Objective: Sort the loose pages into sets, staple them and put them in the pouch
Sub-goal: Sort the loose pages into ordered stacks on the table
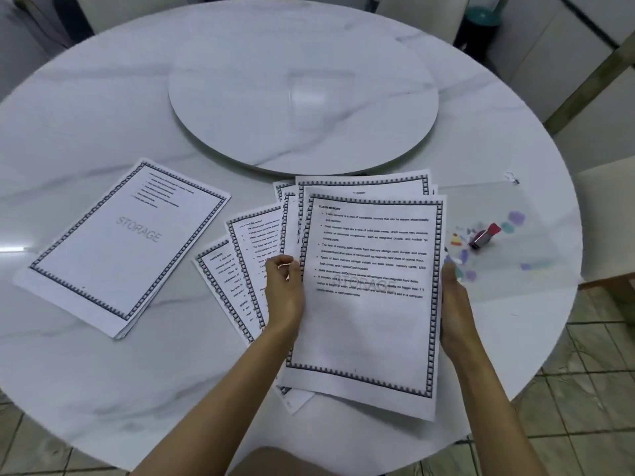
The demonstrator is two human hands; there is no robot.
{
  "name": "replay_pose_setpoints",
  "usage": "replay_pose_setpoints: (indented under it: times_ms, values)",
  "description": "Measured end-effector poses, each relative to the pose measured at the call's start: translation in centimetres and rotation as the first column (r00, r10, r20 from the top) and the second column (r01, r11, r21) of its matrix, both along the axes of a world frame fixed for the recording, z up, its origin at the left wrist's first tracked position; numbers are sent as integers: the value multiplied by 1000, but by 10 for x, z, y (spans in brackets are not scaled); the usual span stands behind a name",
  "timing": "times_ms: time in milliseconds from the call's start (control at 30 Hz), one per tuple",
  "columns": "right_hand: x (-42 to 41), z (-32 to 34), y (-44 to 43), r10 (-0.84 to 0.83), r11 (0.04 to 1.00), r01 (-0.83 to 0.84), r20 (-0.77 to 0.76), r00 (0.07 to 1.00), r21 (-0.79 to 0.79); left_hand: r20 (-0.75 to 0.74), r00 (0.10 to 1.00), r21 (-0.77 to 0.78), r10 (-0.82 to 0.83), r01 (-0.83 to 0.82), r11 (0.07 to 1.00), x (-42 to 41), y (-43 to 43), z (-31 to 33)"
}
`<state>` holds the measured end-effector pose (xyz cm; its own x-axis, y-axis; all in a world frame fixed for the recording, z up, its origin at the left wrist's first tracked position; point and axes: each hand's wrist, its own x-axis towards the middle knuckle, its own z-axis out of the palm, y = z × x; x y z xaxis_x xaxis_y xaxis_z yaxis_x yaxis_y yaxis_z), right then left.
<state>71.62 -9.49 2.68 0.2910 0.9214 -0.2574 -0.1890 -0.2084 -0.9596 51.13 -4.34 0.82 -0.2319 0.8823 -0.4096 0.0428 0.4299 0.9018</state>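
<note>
Now fanned pages (371, 314) between left grip (284, 292) and right grip (454, 305)

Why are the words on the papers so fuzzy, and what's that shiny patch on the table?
Head view: small print on the pages is soft and blurry, only the heading FLASH MEMORY reads fairly well; same view, the shiny patch is light reflecting off the turntable; the wide lens bends the table edge.

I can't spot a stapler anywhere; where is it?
In the head view, on the right side: the stapler rests on the clear pouch, just right of the held pages.
</note>
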Motion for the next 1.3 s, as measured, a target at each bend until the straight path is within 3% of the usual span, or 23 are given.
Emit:
replay_pose_setpoints:
  times_ms: [167, 333, 433, 567, 667, 800, 900, 1033, 1300]
  values:
    - [12, -8, 2, 34, 999, -27, 334, 942, -27, 4, 997, 62, -71, 70, 996, 0, 6, 4]
    - [40, -7, 6, -28, 1000, 31, 449, 893, 0, -218, 968, 129, -124, 155, 980, -14, 16, -1]
    - [55, 1, 4, -71, 997, 71, 462, 884, 19, -420, 887, 48, -194, 235, 971, -28, 23, -13]
    - [69, 8, 1, -163, 987, 151, 431, 888, 60, -630, 701, -164, -333, 300, 940, -30, 28, -19]
    - [77, 10, -2, -212, 977, 199, 404, 890, 73, -715, 610, -196, -342, 294, 935, -23, 29, -18]
    - [85, 14, -4, -244, 970, 232, 369, 897, 77, -745, 574, -211, -340, 281, 936, -21, 34, -18]
    - [93, 15, -6, -285, 958, 270, 354, 891, 92, -755, 584, -151, -300, 290, 945, -24, 37, -19]
    - [105, 12, -11, -341, 940, 326, 316, 885, 100, -714, 669, 1, -206, 295, 956, -25, 36, -12]
    - [100, 13, -7, -378, 926, 368, 192, 906, 88, -398, 900, 268, -180, 302, 915, -26, 29, 9]
